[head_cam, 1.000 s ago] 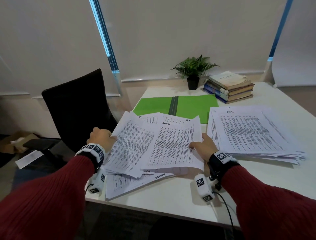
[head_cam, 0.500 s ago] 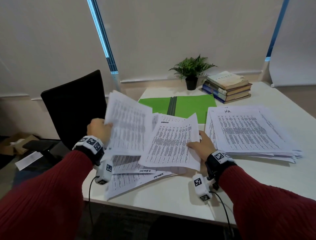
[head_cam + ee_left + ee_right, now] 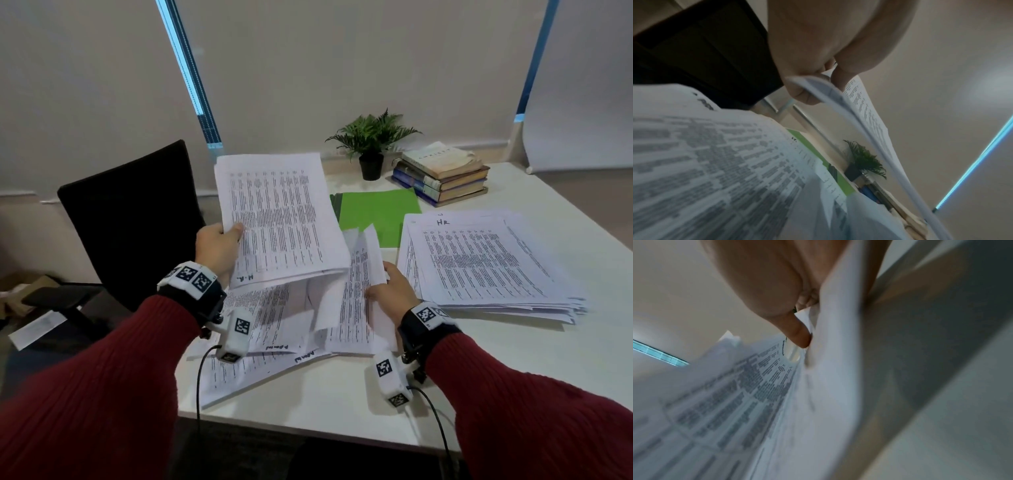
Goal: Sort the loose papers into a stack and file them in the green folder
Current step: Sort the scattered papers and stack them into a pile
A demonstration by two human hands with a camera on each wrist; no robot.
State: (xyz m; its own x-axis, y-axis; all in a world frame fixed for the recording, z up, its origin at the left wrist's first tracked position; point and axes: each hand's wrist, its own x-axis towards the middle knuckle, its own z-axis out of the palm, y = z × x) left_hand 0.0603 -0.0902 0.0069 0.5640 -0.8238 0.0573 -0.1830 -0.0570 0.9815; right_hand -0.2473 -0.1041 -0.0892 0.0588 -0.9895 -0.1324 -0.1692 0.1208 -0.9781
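Looking down from the head view, I count two hands at work on one white table (image 3: pixel 342 404). The left hand (image 3: pixel 217 248) holds a sheaf of printed sheets (image 3: pixel 281 216) up off the table, thumb laid across the front of the near edge and the other fingers hidden behind. The right hand (image 3: pixel 390 291) grips a second, curling bunch of papers (image 3: pixel 356 294), thumb on top, the remaining fingers tucked under where I cannot see them. Under both hands lie more loose papers (image 3: pixel 260 363), fanned out near the table's front edge. One tidy stack (image 3: pixel 479 260), its top sheet marked "HR", sits to the right, just beside the right hand. One green folder (image 3: pixel 376 212) lies open farther back, partly hidden by the raised sheaf. Behind it stand one potted plant (image 3: pixel 371 144) and a pile of books (image 3: pixel 442 174), four as far as I can count. One black chair (image 3: pixel 130 219) stands left of the table.

From the left wrist view, the thumb (image 3: pixel 840 78) and fingers (image 3: pixel 801 92) pinch the raised sheets between them; a strip of the folder shows beyond.

From the right wrist view, which is blurred, one fingertip (image 3: pixel 799 335) presses on a paper edge; the other fingers I cannot tell.
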